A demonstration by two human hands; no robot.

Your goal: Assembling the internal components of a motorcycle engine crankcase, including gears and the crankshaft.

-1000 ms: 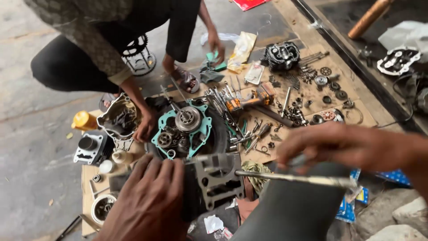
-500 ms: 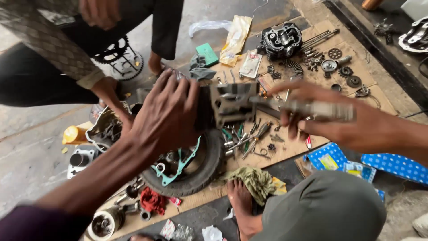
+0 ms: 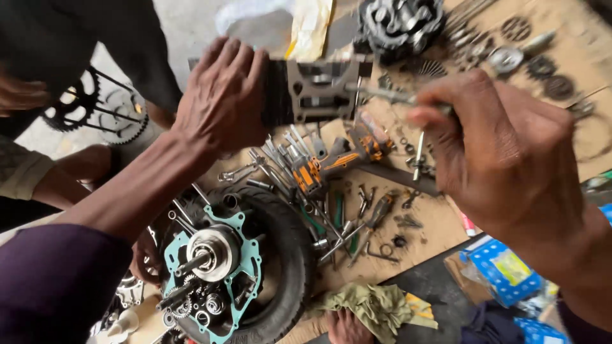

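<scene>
Tool tip [image 3: 376,93] blurred, engine block [image 3: 319,89] half-hidden

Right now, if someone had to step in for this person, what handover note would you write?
Left hand: lifted above the floor, gripping the left side of a grey metal engine cylinder block.
Right hand: holds a thin metal rod-like tool, its tip at the block's right side.
Below: an opened engine with a teal gasket rests on a black tyre; wrenches and an orange-black tool lie on cardboard.
Another person crouches opposite.
Done: block is off the floor and in hand.
Left: the tool's work on the block; its exact contact point is blurred.
</scene>
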